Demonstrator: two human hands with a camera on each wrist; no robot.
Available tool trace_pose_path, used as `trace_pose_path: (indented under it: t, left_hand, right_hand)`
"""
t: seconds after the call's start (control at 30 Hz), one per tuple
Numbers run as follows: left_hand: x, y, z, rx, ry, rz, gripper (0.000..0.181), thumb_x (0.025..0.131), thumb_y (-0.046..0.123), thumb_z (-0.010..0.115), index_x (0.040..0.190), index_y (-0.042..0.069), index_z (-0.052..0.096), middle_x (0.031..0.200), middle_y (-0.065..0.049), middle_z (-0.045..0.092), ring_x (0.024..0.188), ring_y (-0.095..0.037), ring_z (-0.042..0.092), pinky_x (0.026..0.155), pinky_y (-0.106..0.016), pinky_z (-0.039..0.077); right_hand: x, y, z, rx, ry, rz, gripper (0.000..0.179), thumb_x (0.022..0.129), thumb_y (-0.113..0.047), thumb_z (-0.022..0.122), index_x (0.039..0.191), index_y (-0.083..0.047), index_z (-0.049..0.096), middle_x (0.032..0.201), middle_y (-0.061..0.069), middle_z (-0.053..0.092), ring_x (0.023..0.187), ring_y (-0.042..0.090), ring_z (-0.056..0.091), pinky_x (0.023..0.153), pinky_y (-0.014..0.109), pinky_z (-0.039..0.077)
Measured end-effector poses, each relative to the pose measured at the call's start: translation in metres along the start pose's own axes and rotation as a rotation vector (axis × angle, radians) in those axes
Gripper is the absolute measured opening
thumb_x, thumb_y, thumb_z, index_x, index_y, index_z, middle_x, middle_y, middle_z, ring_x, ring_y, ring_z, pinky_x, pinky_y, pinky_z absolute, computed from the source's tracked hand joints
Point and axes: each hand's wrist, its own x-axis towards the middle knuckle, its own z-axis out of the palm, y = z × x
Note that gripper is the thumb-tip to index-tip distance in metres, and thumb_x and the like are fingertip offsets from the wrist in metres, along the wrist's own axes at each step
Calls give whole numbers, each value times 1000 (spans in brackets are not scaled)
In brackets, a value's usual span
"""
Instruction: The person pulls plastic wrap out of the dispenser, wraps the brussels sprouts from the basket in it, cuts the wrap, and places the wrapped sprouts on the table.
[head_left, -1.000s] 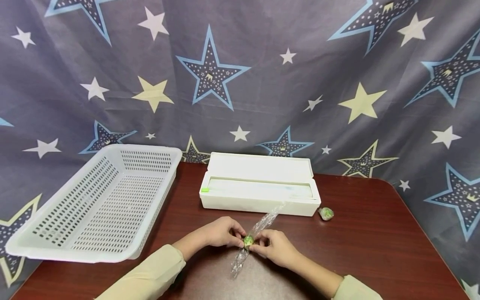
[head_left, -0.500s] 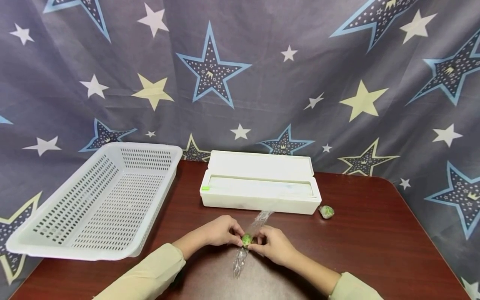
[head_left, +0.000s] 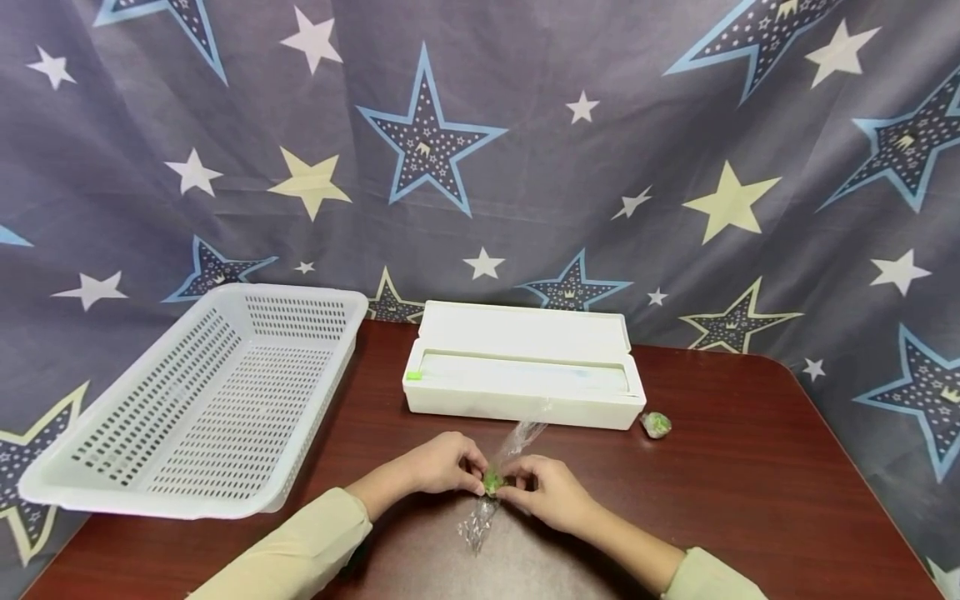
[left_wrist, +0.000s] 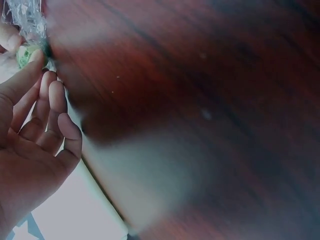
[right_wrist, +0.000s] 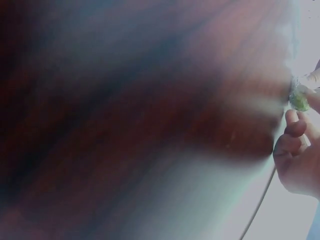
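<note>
A small, round, leafy green Brussels sprout (head_left: 492,483) sits between my two hands, wrapped in clear plastic wrap (head_left: 522,439). One loose tail of the wrap stretches toward the white box, the other toward me. My left hand (head_left: 446,467) pinches the sprout from the left; the left wrist view has the thumb on the sprout (left_wrist: 23,56) and the fingers bent below. From the right, my right hand (head_left: 553,497) pinches it with thumb and fingertips. In the right wrist view the wrapped sprout (right_wrist: 300,101) shows at the right edge, partly covered by fingers.
Behind the hands stands a long white plastic-wrap box (head_left: 525,404), its lid raised. A second wrapped sprout (head_left: 656,425) lies by its right end. On the left is a large white perforated basket (head_left: 311,433). A starry curtain (head_left: 480,167) hangs behind the dark red table (head_left: 720,492).
Both hands stay nearly in place, pinching the sprout. The near tail of wrap has spread out a little, and the sprout looks slightly turned between the fingertips.
</note>
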Motion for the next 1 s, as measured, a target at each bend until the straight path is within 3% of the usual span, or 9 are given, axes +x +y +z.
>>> trace_pose_path:
  t: [0.17,0.33,0.53,0.77,1.0]
  left_hand:
    - [-2,1,-2,-56,-17,-34,11,74,10,76,83,6,70,72,1,66,64,-1,52,59,-17,44]
    - [-5,2,-6,-135,-68,-94,9,84,7,67,90,3,71,74,-6,68,60,-8,56,53,-19,45]
    - [-3,4,-9,-164,-117,-121,21,93,12,54,86,3,71,74,-9,68,61,-9,59,55,-18,45]
    - [-1,2,-8,-154,-90,-128,20,88,7,55,77,3,71,68,-10,68,55,-9,56,49,-18,39]
    - [-1,1,-7,-156,-81,-133,18,84,6,57,72,1,69,59,-8,62,51,-8,50,48,-18,39]
  right_hand:
    - [0,-1,1,-32,-4,-11,14,82,-24,70,84,-11,65,67,-5,55,50,-4,42,48,16,39]
    - [0,-3,2,-105,6,-12,24,81,-28,71,66,-15,56,68,-8,52,56,-3,41,54,17,38]
    - [0,-3,4,-97,19,-13,17,79,-25,73,86,-13,63,69,-6,56,53,-4,41,51,16,38]
    - [-1,-3,4,-65,16,-20,27,79,-28,73,98,-10,66,72,-6,57,51,-5,40,49,16,38]
    - [-3,-5,-6,57,-40,62,31,85,-27,67,107,-5,64,71,-2,61,50,1,45,48,20,40]
